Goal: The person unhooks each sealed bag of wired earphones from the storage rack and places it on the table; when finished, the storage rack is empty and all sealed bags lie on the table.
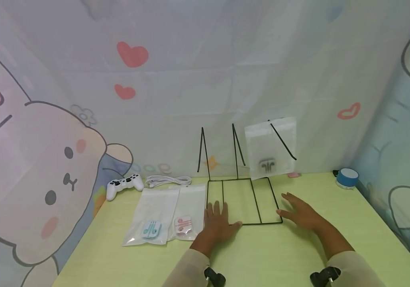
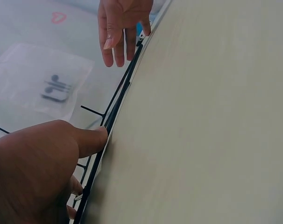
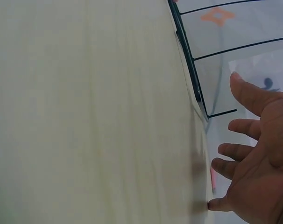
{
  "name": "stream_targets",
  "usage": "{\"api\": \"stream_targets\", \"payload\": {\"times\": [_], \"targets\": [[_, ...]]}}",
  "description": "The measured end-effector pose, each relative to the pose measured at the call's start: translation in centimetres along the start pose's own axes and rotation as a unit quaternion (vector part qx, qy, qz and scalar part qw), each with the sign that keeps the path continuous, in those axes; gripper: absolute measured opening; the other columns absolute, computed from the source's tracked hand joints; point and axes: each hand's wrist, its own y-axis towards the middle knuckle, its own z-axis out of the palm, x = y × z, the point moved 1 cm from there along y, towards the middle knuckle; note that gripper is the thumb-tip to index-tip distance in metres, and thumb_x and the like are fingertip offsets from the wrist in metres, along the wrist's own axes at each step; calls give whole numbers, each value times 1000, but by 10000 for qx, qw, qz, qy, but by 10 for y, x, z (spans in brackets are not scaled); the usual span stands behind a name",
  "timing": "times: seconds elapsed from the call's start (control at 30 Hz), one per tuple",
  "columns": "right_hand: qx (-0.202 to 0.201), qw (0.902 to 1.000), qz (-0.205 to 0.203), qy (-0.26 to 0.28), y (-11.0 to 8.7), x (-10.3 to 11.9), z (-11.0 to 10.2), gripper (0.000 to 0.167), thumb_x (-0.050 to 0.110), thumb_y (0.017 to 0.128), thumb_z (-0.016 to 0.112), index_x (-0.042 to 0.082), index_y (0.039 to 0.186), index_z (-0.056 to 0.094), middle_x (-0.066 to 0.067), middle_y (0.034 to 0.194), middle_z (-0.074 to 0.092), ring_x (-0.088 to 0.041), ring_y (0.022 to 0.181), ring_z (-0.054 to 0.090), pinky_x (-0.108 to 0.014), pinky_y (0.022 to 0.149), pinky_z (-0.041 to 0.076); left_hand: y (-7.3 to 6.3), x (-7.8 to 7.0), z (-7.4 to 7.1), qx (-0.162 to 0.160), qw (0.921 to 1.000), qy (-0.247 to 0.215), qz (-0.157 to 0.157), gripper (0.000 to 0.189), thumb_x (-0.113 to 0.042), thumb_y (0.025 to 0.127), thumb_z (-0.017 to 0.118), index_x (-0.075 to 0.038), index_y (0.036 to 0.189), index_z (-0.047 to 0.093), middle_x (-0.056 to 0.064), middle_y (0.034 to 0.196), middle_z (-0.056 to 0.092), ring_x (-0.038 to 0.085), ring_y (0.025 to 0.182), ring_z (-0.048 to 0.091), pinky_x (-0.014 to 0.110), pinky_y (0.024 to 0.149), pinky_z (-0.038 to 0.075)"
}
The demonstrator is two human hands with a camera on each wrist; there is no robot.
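Between the left hand (image 1: 218,225) and the right hand (image 1: 301,212), in the head view: a black wire rack (image 1: 256,201). Rests with its base on the surface (image 1: 276,255), apparently longer from left to right, with prongs standing at the far side. Lies nearest to the left hand, directly under its straight, spread fingers at the near left corner, with thumb pointing right along the near bar. Lies just left of the right hand, on its thumb side; fingers apart there, gripping nothing, with one tip close to the right rail. Carries a translucent bag (image 1: 262,139) with dark earphones (image 1: 267,164) on the rightmost prong, beyond both hands. Left of the rack, flat on the surface: a bag with blue earphones (image 1: 156,207) and a bag with pink earphones (image 1: 190,207), the latter just beside the left hand.

Left wrist view: thumb tip against the dark bar, other fingers mostly hidden past it. Cannot tell how firmly pressed.

Right wrist view: digits fanned beside the end of the rack, clasping nothing. Cannot tell of any contact with the rail.
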Motion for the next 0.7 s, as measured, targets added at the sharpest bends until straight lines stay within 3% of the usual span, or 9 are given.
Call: {"api": "stream_targets", "payload": {"times": [0.33,0.53,0.7], "targets": [[-40,9998,-123,115,4,0,-9,83,44,108,67,-5,168,34,-39,173,25,-65,159,24,-83,120,30,-4,-8,-9,77,9999,-139,35,93,-59,104,59,1,170,31,29,178,26,55,167,16,68,136,14],[-156,9994,-231,226,16,-1,-15,81,42,109,67,-5,167,35,-38,173,27,-65,159,23,-83,121,29,2,-4,-2,38,10000,-76,6,93,-61,105,59,0,170,33,28,178,25,56,167,16,69,135,15],[-298,9983,-69,494,23,-2,-19,82,45,109,66,0,169,33,-34,176,24,-63,161,19,-83,121,27,2,-2,1,-35,10000,-26,-11,94,-62,103,61,0,169,35,28,177,28,56,166,18,70,134,17]]}}
